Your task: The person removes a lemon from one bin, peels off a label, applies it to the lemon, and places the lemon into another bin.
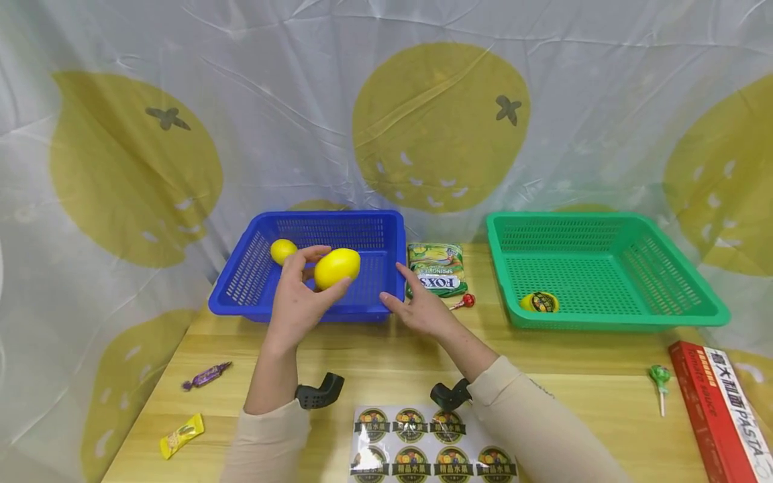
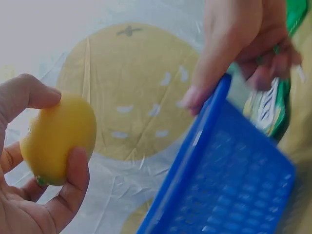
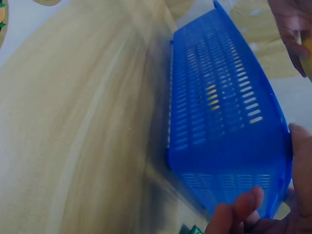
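My left hand [image 1: 298, 298] holds a yellow lemon [image 1: 337, 269] between thumb and fingers, above the blue plastic basket [image 1: 329, 312]. Up close in the left wrist view, the lemon [image 2: 61, 139] shows a green tip at its lower end. At the basket's front right corner my right hand [image 1: 425, 312] grips the rim. Its thumb lies over the edge and the other fingers are outside the wall, as the right wrist view shows. Another yellow fruit [image 1: 282, 251] lies inside the blue basket at the back left.
Right of centre stands a green basket [image 1: 622, 323] containing a yellow fruit with a round label [image 1: 540, 302]. A Fox's candy bag [image 1: 436, 270], red lollipop [image 1: 466, 301], green lollipop [image 1: 659, 377], pasta box [image 1: 718, 409], sticker sheet [image 1: 386, 443], purple candy [image 1: 207, 376] and yellow candy [image 1: 182, 436] lie around.
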The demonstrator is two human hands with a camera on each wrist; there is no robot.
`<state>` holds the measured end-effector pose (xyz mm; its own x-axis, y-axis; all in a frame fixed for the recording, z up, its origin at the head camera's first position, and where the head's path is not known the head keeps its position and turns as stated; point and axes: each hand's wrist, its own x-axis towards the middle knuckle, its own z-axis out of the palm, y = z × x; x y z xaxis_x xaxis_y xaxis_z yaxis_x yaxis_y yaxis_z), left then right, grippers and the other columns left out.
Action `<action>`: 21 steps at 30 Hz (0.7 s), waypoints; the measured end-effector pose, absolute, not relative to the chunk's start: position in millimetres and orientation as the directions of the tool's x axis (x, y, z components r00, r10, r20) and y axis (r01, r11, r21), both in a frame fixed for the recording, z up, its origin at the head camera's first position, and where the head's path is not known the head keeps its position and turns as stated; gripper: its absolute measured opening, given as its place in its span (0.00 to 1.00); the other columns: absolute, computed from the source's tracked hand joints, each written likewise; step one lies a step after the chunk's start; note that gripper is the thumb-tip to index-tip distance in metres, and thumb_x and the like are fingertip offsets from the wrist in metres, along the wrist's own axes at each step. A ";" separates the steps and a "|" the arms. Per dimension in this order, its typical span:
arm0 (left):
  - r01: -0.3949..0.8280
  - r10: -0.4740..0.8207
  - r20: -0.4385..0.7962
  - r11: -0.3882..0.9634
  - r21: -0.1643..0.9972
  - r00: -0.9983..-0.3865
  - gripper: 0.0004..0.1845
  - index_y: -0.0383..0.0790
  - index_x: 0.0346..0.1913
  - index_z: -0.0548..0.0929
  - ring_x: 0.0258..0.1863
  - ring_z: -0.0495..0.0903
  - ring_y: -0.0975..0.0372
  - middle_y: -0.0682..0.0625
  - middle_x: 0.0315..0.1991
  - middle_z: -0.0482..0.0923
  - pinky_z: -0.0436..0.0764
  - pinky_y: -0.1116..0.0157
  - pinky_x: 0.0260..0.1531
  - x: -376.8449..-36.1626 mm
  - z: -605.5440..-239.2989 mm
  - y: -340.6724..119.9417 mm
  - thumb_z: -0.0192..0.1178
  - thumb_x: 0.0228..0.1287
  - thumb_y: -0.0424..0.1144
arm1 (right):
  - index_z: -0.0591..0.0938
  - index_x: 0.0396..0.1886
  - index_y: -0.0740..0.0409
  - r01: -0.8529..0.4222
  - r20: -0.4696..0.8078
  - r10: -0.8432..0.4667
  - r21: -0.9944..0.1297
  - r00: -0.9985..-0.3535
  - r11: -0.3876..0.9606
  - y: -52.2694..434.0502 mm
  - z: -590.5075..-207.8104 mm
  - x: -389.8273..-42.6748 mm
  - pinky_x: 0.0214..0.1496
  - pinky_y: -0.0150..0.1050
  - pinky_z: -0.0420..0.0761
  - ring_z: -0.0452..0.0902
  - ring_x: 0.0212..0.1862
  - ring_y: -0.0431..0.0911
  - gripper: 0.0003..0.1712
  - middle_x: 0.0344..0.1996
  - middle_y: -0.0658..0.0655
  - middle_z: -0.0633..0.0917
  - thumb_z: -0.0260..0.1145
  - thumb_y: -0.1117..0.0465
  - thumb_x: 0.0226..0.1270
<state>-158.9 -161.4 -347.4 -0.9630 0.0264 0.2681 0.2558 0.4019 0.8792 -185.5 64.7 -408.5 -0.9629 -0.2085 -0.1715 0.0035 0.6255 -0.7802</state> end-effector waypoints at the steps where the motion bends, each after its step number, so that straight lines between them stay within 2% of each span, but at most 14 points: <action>1: 0.248 0.037 0.253 0.378 0.892 -0.967 0.32 0.40 0.66 0.74 0.51 0.74 0.52 0.44 0.64 0.70 0.79 0.62 0.46 -153.7 -350.3 -159.9 0.75 0.59 0.37 | 0.50 0.83 0.37 -0.004 -0.167 -0.217 -0.785 -0.962 0.620 66.0 -407.7 -184.3 0.64 0.60 0.78 0.85 0.56 0.59 0.47 0.61 0.66 0.83 0.59 0.34 0.73; 3: 0.237 0.075 0.225 0.344 0.908 -0.971 0.33 0.39 0.66 0.73 0.52 0.75 0.53 0.45 0.65 0.70 0.81 0.65 0.46 -143.2 -355.9 -156.5 0.75 0.59 0.36 | 0.50 0.83 0.37 -0.017 -0.147 -0.221 -0.796 -0.964 0.605 70.1 -406.5 -180.9 0.50 0.54 0.85 0.88 0.42 0.54 0.47 0.46 0.65 0.88 0.59 0.34 0.73; 4: 0.236 0.102 0.214 0.333 0.913 -0.972 0.33 0.39 0.65 0.73 0.52 0.75 0.52 0.44 0.64 0.70 0.81 0.66 0.46 -138.2 -358.8 -154.6 0.75 0.58 0.35 | 0.50 0.83 0.37 -0.021 -0.137 -0.219 -0.804 -0.966 0.595 73.3 -406.2 -178.2 0.42 0.49 0.85 0.86 0.35 0.52 0.46 0.38 0.63 0.88 0.59 0.35 0.74; 7: 0.223 0.194 0.165 0.332 0.917 -0.967 0.31 0.40 0.63 0.75 0.50 0.76 0.53 0.43 0.61 0.72 0.83 0.68 0.45 -124.1 -366.6 -148.4 0.75 0.57 0.32 | 0.52 0.83 0.37 -0.018 -0.117 -0.208 -0.833 -0.971 0.553 87.4 -405.6 -165.7 0.24 0.39 0.73 0.71 0.20 0.47 0.43 0.20 0.57 0.78 0.58 0.38 0.76; 9: 0.215 0.259 0.128 0.342 0.915 -0.957 0.30 0.41 0.62 0.76 0.49 0.78 0.54 0.43 0.59 0.72 0.84 0.68 0.44 -117.4 -371.9 -143.6 0.75 0.56 0.32 | 0.53 0.83 0.37 -0.008 -0.116 -0.201 -0.847 -0.973 0.531 100.1 -406.4 -155.0 0.22 0.37 0.69 0.66 0.19 0.45 0.41 0.18 0.53 0.74 0.59 0.40 0.77; 15: 0.236 0.410 0.075 0.359 0.903 -0.909 0.29 0.44 0.61 0.78 0.49 0.79 0.54 0.44 0.58 0.72 0.85 0.66 0.42 -111.6 -388.5 -123.1 0.75 0.56 0.32 | 0.62 0.79 0.40 -0.002 -0.102 -0.167 -0.850 -0.981 0.527 141.0 -409.7 -119.9 0.24 0.36 0.70 0.67 0.22 0.45 0.36 0.22 0.53 0.74 0.61 0.45 0.77; 21: 0.292 0.466 0.051 0.461 0.838 -0.883 0.28 0.45 0.59 0.80 0.47 0.75 0.59 0.47 0.54 0.73 0.79 0.62 0.47 -116.8 -409.5 -97.6 0.74 0.52 0.36 | 0.69 0.74 0.48 -0.026 -0.073 -0.164 -0.847 -0.984 0.531 163.8 -414.6 -83.9 0.24 0.33 0.70 0.67 0.22 0.40 0.32 0.23 0.52 0.75 0.64 0.48 0.75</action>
